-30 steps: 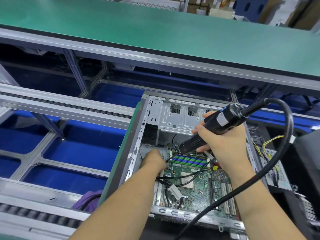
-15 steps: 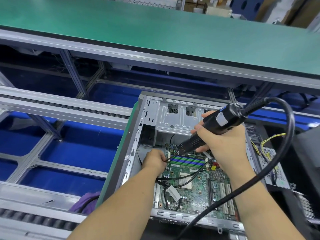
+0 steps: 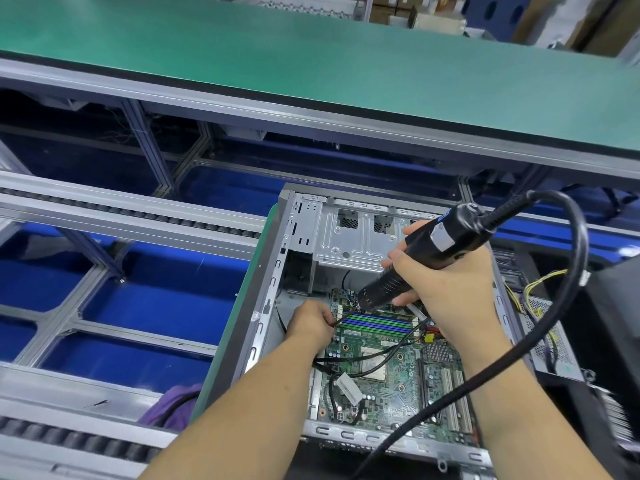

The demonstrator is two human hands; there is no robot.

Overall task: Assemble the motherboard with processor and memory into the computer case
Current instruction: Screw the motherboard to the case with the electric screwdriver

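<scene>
So the motherboard point(image 3: 391, 368) is already lying flat inside the computer case point(image 3: 349, 237), which is on its side with the open face up, makes sense since that's the only way to get a tool straight down onto the board. Memory slots point(image 3: 377, 323) with the green and blue strips run across the far end of the board, and the processor socket point(image 3: 375, 363) sits in the middle with a few black cables point(image 3: 391, 353) draped over it. Right hand point(image 3: 446, 296) is wrapped firmly around the black electric screwdriver point(image 3: 422, 258), tilted so the bit point(image 3: 346, 315) angles down and left toward the far-left corner of the board. Left hand point(image 3: 311, 323) is down at that same corner with fingers curled, looks like it's pinching or steadying the bit tip, maybe a screw too but it's too small to tell. My guess is this is the step of screwing the board down. Both hands hover over the board's far edge, left one by the case wall. The screwdriver's thick cord point(image 3: 575, 306) loops off to the right and back across the case's near edge. Green worktop point(image 3: 311, 64) beyond, roller rails point(image 3: 104, 209) to the left
</scene>
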